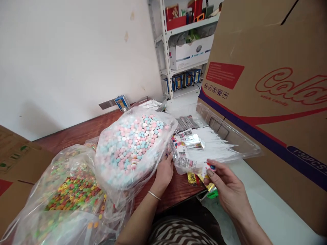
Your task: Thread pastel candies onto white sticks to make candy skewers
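Note:
My left hand [165, 170] reaches between a clear bag of pink, white and blue candies [138, 143] and a clear plastic tray [245, 149]; its fingertips are partly hidden at the tray's edge. A small printed packet [209, 167] is pinched between the thumb and fingers of my right hand [224, 183], at the tray's near corner. The tray holds many white sticks [214, 143], printed wrappers [180, 148] and a silver packet stack [194, 141]. On the candy bag lies a small stick of stacked candies [133, 163].
A bag of colourful ring candies [76, 194] stands at the left on the brown table [74, 136]. Gold packets [194, 179] lie under the tray's near edge. A large cardboard box [268, 51] rises at the right, another [15, 177] at the left. Shelves [189, 29] stand behind.

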Demonstrator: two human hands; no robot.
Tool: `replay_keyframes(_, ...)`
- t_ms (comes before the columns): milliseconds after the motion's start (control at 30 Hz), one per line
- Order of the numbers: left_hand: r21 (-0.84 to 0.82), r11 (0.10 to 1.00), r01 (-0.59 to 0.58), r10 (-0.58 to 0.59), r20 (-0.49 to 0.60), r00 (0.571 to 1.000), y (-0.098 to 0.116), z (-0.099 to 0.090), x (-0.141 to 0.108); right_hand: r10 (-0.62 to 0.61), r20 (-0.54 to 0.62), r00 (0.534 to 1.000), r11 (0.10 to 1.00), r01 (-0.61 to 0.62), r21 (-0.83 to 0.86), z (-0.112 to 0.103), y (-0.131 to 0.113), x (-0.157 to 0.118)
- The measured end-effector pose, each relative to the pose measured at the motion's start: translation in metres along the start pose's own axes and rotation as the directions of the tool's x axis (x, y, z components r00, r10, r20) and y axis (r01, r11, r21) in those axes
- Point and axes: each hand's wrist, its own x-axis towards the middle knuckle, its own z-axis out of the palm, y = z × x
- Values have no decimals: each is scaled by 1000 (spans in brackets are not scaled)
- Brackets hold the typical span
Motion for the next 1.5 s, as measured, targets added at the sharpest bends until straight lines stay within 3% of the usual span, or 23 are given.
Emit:
replay_keyframes(100, 3, 992, 127, -127, 11, 992, 14, -24, -30, -87, -57, 995, 993, 91, 72, 14, -9, 2)
replay_keyframes(167, -184, 961, 207, -193, 92, 977, 27, -38, -48, -116, -86, 990, 988, 124, 92, 29, -10, 1)
replay_keyframes(200, -332, 904, 269, -215, 190, 958, 33, -44, -55, -115, -80, 990, 989, 122, 88, 37, -9, -2)
replay_keyframes(267, -607, 671, 427, -205, 402, 892, 46, -52, -67, -77, -1, 997, 995, 77, 58, 53, -3, -10)
replay_keyframes(333, -739, 383, 554, -166, 535, 828, 55, -57, -77, -7, 148, 989, 1000, 6, 8, 68, 8, -25)
replay_keyframes(400, -776, 193, 600, -167, 577, 799, 58, -61, -86, 23, 276, 961, 999, -13, -37, 79, 22, -42)
replay_keyframes(467, -804, 108, 584, -237, 550, 801, 54, -65, -97, 23, 352, 936, 998, 2, -70, 84, 37, -58)
replay_keyframes(533, -841, 81, 534, -378, 470, 798, 44, -69, -109, 34, 417, 908, 993, 15, -113, 85, 51, -66)
replay_keyframes(633, -909, 110, 401, -627, 250, 738, 24, -74, -123, 37, 485, 873, 932, 146, -333, 83, 67, -57)
replay_keyframes(667, -923, 139, 359, -677, 176, 715, 19, -76, -126, 31, 493, 870, 852, 235, -468, 85, 72, -48)
replay_keyframes(700, -930, 172, 324, -705, 114, 700, 14, -77, -128, 29, 498, 867, 715, 330, -616, 87, 76, -38)
replay_keyframes(800, -925, 237, 297, -721, 37, 692, 8, -79, -132, 100, 468, 878, 207, 441, -873, 101, 85, -6)
replay_keyframes(867, -913, 246, 325, -727, 47, 684, 7, -79, -134, 110, 457, 883, 89, 449, -889, 112, 85, 7)
replay_keyframes(1000, -868, 265, 419, -762, 77, 642, 2, -82, -135, 47, 510, 859, 93, 505, -858, 114, 60, -2)
replay_keyframes(1033, -863, 276, 423, -769, 66, 635, 0, -83, -134, 26, 561, 827, 133, 553, -822, 111, 47, -8)
replay_keyframes(1100, -860, 280, 426, -784, 52, 619, -4, -87, -130, -116, 722, 682, 447, 685, -576, 101, 15, -14)
replay_keyframes(1133, -860, 273, 432, -792, 54, 608, -6, -88, -127, -186, 735, 652, 565, 683, -462, 96, -3, -12)
replay_keyframes(1167, -857, 266, 441, -799, 60, 599, -7, -90, -123, -227, 719, 657, 634, 660, -403, 93, -23, -5)
replay_keyframes(1233, -847, 272, 457, -805, 60, 591, -9, -91, -115, -316, 631, 708, 667, 639, -383, 92, -61, 25)
replay_keyframes(1333, -854, 311, 417, -801, 0, 598, -9, -90, -103, -450, 472, 758, 630, 644, -434, 108, -102, 109)
replay_keyframes(1433, -867, 326, 378, -815, -55, 576, -5, -92, -93, -552, 287, 783, 603, 613, -511, 141, -109, 216)
replay_keyframes(1500, -846, 336, 414, -826, -52, 562, -2, -97, -88, -490, 195, 849, 645, 504, -574, 166, -96, 283)
